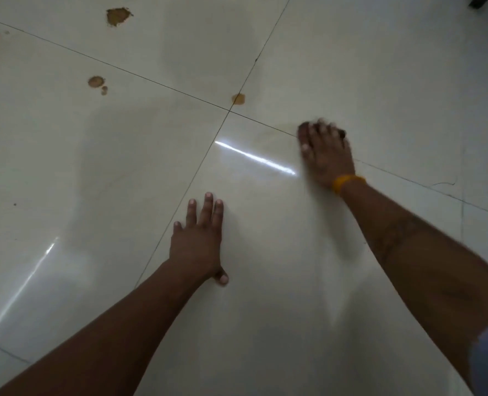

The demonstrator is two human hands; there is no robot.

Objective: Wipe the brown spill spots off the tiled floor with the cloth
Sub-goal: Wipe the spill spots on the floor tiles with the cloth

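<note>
Left hand lies flat on floor; blurred right hand, grip unclear.

Glossy pale tiled floor; brown spill spots beside the grout cross and left of it.

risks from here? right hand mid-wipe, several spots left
1. The cloth is almost hidden under the blurred right hand; it could slip out mid-stroke.
2. The left hand braces flat on the glossy tiled floor and may slide if the floor is damp.
3. The nearest brown spot sits on a grout line; residue may stay. Spots at far left need a long reach.
</note>
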